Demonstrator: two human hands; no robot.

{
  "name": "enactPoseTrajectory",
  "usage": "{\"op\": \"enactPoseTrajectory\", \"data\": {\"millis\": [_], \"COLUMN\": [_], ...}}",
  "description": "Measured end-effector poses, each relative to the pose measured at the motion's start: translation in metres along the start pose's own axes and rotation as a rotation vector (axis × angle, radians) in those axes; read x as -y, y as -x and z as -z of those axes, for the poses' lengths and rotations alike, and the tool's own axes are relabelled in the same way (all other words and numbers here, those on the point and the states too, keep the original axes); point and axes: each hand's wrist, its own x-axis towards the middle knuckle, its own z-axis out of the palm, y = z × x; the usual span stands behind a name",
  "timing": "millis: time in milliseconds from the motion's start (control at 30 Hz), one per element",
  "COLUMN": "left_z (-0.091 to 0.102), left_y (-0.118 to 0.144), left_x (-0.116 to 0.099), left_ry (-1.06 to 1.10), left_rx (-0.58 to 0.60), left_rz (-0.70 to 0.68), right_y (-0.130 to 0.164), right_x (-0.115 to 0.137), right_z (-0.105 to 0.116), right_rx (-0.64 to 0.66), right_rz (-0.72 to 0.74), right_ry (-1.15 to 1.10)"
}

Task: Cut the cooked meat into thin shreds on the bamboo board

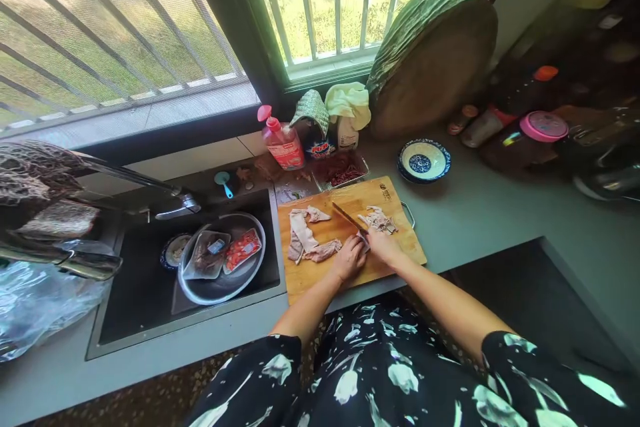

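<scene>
Bright daylight from the window [330, 7]; right corner dim, edges warped.

1 head cam, looks fwd and down, close over counter [500, 213], faces window [340, 7]

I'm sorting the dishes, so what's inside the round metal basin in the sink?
Inside the round metal basin lie a clear plastic tray and a red-printed packet. The basin floor under them is covered, so anything beneath cannot be seen.
</scene>
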Motion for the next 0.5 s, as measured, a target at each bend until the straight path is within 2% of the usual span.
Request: {"op": "enactPoseTrajectory", "data": {"millis": [100,167,367,500], "left_z": [0.005,0.007,0.004,0.001], "left_y": [0.0,0.0,0.002,0.002], "left_x": [-0.001,-0.001,0.002,0.003], "left_ry": [-0.004,-0.012,-0.033,-0.035], "left_rx": [-0.035,-0.061,-0.044,-0.005], "left_rz": [0.023,0.032,0.033,0.053], "right_y": [0.011,0.024,0.052,0.075], "right_x": [-0.013,-0.017,0.001,-0.006], "right_z": [0.001,-0.005,-0.032,-0.048], "right_rx": [-0.008,-0.01,-0.021,-0.014], "right_rz": [-0.069,-0.062,-0.043,-0.07], "right_ry": [-0.034,-0.043,0.005,0.052]}}
